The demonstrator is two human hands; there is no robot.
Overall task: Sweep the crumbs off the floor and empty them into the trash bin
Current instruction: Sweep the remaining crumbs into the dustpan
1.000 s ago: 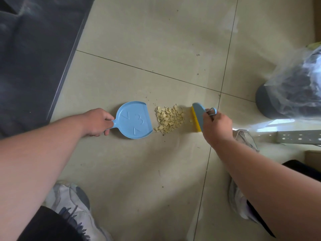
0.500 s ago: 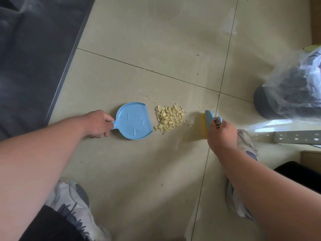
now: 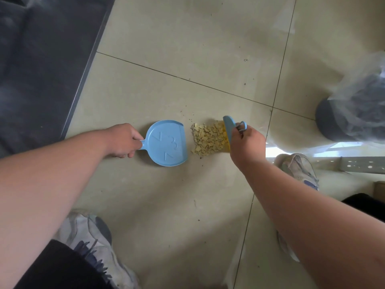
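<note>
Yellow crumbs [image 3: 208, 138]: heaped on floor between dustpan [image 3: 167, 142] and brush [image 3: 228, 128], none collected. Your left hand [image 3: 123, 140] grips the pan handle, right hand [image 3: 246, 142] the brush. Trash bin [image 3: 352, 113]: unvisited.

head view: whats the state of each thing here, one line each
light blue plastic dustpan: flat on the floor, empty, handle held by left hand
small blue brush with yellow bristles: held in right hand, bristles against the pile
pile of pale yellow crumbs: on the floor between dustpan and brush
dark trash bin with clear plastic liner: upright, open
</note>
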